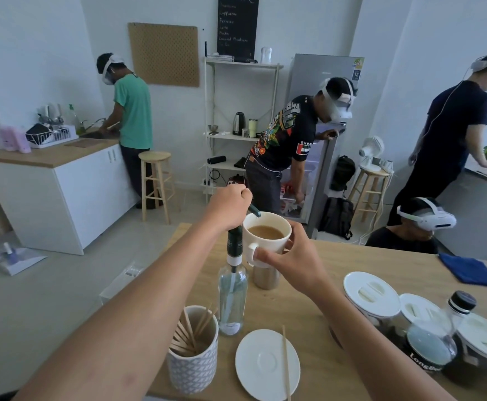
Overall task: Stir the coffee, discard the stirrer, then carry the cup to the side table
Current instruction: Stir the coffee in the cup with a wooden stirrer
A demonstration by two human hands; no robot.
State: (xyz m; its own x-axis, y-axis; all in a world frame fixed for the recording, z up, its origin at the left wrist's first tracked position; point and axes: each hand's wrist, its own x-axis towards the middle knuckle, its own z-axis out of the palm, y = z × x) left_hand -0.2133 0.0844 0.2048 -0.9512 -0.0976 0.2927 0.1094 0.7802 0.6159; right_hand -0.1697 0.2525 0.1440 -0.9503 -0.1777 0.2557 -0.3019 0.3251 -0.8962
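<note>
A person's right grip [291,256] holds a white cup [277,245] of milky coffee above the far end of a wooden counter [317,296], fingers wrapped round its side and thumb by the handle. The left grip [230,204] is closed over the top of a dark green pump [234,237] fitted to a clear glass bottle [232,299] that stands upright on the counter. The pump's spout reaches the cup's rim on its left side.

A brownish canister [265,277] stands directly under the cup; whether the cup rests on it cannot be told.

At the near edge, a wooden stirrer [285,363] lies across the right side of a white saucer [251,371]. Just left of the saucer, a patterned holder [193,369] is packed with more wooden sticks. To the right sit white-lidded jars [371,293] and a dark capped bottle [432,342], with a folded blue cloth [468,270] further along.

Beyond the counter, four people in headsets are about the kitchen.
</note>
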